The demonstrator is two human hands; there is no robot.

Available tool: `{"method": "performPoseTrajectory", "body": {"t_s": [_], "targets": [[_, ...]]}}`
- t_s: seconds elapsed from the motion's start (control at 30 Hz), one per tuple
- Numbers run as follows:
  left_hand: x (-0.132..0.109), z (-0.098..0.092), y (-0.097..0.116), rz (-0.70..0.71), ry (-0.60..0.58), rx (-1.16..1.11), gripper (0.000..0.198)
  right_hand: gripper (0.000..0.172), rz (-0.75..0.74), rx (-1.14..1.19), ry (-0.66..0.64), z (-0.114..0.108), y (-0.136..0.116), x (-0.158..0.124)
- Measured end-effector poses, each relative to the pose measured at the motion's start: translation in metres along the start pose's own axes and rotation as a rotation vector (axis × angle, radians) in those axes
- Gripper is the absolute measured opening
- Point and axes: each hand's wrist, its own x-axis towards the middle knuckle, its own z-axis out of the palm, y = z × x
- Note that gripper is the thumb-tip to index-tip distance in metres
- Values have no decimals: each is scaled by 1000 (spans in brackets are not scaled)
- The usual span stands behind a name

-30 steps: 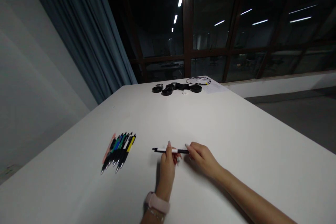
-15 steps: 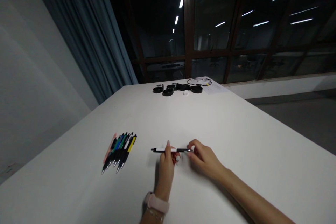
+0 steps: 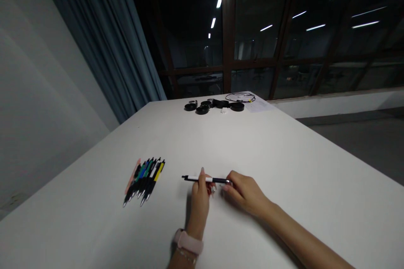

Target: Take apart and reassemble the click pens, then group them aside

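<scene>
A black-and-white ballpoint pen [image 3: 190, 178] lies level across my fingers, just above the table. My left hand [image 3: 201, 195] grips it around its middle, thumb on top, with the clicker end sticking out to the left. At the silver tip on the right, my right hand [image 3: 243, 190] pinches the pen between thumb and fingers; the tip is partly hidden. To the left, a row of several pens [image 3: 145, 180] lies side by side, tips toward me, with black grips and green, blue, white and yellow barrels. A pinkish pen [image 3: 131, 177] lies at the row's left edge.
The white table [image 3: 202, 138] runs away from me toward dark windows. At its far end lie several black tape-like rolls [image 3: 202, 109], a small white piece [image 3: 224, 110], a coiled black cable [image 3: 240, 97] and a paper sheet [image 3: 260, 104]. A blue curtain [image 3: 110, 42] hangs at the left.
My right hand's fingers have closed in on the pen's tip and now cover more of it. The pen tilts slightly, its right end a little lower. My left hand keeps its hold.
</scene>
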Motion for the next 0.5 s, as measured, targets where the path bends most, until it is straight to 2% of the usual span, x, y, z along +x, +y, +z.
{"method": "performPoseTrajectory", "body": {"t_s": [0.1, 0.23, 0.33, 0.5], "targets": [[0, 1, -1, -26, -8, -21, 56, 28, -136, -196, -3, -7, 0, 0], [-2, 2, -2, -60, -31, -37, 55, 28, -192, -308, -35, -11, -2, 0], [-4, 2, -3, -55, -36, -19, 56, 28, -136, -220, -75, -9, -5, -1], [-3, -6, -3, 41, -35, 100, 58, 30, 22, 14, -129, -4, -9, -3]]}}
